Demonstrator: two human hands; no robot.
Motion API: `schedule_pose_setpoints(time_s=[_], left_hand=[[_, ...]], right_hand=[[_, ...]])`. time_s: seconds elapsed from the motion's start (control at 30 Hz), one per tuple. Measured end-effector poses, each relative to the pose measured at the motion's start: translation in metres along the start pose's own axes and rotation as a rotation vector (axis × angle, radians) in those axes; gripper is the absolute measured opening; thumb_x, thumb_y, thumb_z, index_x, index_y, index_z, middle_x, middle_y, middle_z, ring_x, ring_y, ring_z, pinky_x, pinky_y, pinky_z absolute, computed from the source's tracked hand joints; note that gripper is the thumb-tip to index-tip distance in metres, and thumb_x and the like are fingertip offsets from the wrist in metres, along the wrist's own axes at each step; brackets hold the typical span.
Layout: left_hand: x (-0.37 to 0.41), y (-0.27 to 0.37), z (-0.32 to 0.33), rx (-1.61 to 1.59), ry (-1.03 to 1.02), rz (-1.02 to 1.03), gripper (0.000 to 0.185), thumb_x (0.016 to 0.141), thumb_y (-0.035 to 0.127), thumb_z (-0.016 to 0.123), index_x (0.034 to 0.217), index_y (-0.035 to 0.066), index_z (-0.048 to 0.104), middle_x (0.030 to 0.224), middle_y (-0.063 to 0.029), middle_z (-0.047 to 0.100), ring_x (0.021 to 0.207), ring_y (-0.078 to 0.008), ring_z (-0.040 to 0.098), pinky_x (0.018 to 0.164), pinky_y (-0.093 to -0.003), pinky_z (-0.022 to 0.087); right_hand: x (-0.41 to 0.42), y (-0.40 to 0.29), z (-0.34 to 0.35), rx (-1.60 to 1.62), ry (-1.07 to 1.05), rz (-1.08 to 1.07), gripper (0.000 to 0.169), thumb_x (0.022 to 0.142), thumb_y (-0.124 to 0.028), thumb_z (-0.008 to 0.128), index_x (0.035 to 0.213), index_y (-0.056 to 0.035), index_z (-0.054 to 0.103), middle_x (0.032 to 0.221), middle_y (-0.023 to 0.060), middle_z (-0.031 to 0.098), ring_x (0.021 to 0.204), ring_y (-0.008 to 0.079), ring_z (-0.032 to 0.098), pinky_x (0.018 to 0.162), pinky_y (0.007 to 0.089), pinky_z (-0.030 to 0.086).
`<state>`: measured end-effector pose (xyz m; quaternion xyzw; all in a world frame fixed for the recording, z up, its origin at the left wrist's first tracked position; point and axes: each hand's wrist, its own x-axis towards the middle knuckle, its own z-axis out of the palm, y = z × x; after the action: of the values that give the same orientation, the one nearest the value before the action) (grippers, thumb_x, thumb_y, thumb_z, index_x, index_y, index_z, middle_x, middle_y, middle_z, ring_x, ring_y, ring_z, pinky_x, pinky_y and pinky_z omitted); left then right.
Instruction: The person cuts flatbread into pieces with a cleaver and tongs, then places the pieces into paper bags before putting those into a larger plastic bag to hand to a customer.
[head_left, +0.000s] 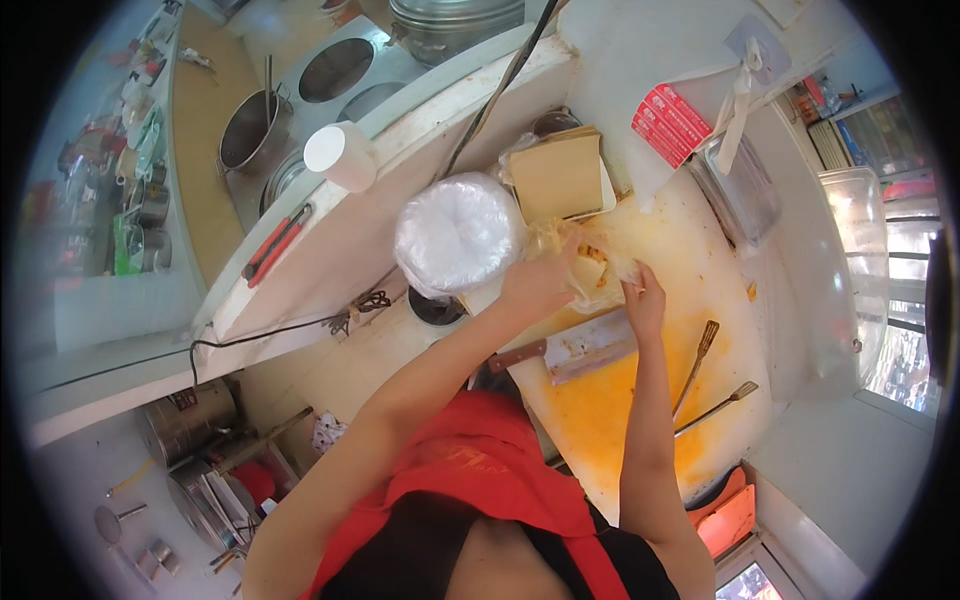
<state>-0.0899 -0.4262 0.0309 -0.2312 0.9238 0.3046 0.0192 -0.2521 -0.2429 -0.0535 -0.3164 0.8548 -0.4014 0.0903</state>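
Note:
A thin clear plastic bag (600, 289) with browned pieces of food (592, 255) in it is spread between my hands, over the stained cutting board. My right hand (645, 296) pinches the bag's right edge between thumb and fingers. On the other side, my left hand (538, 281) holds the bag's left part, its fingertips partly hidden by plastic. Just below the bag lies a cleaver (591, 346), its wooden handle towards me and its blade flat on the board. A large round bundle wrapped in clear plastic (459, 234) sits left of my left hand.
Metal tongs (694, 386) lie spread on the orange-stained board (592, 409). Behind the bag is a stack of brown paper (556, 174). A ledge on the left carries a white cup (341, 157) and red-handled pliers (276, 246). Metal trays (739, 187) stand at the right.

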Motion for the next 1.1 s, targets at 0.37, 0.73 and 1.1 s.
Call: schedule_pose_setpoints(time_s=[0.37, 0.73, 1.1], left_hand=[[-0.009, -0.03, -0.059, -0.842, 0.327, -0.108, 0.022, 0.085, 0.004, 0.051, 0.099, 0.004, 0.068, 0.07, -0.0036, 0.061, 0.062, -0.0098, 0.057, 0.055, -0.0271, 0.045], [-0.084, -0.152, -0.133, -0.75, 0.437, -0.249, 0.03, 0.085, 0.002, 0.054, 0.115, 0.004, 0.059, 0.089, -0.0047, 0.062, 0.078, -0.0095, 0.058, 0.072, -0.0241, 0.047], [-0.083, -0.158, -0.033, -1.266, 0.188, -0.537, 0.079, 0.087, 0.026, 0.061, 0.151, 0.017, 0.015, 0.147, -0.0107, 0.035, 0.125, -0.0251, 0.043, 0.088, -0.0438, 0.046]], right_hand=[[0.045, -0.148, -0.047, 0.679, -0.093, 0.114, 0.024, 0.101, -0.02, 0.045, 0.081, -0.0093, 0.053, 0.061, -0.0063, 0.042, 0.053, 0.0024, 0.038, 0.047, 0.0193, 0.031], [0.083, -0.212, 0.061, 0.823, -0.493, 0.006, 0.017, 0.098, -0.021, 0.051, 0.088, -0.0086, 0.057, 0.069, -0.0041, 0.051, 0.062, 0.0057, 0.048, 0.059, 0.0217, 0.042], [0.051, -0.165, 0.082, 0.993, -0.319, 0.296, 0.017, 0.095, -0.02, 0.057, 0.105, -0.0066, 0.06, 0.083, -0.0015, 0.058, 0.076, 0.0079, 0.055, 0.072, 0.0253, 0.048]])
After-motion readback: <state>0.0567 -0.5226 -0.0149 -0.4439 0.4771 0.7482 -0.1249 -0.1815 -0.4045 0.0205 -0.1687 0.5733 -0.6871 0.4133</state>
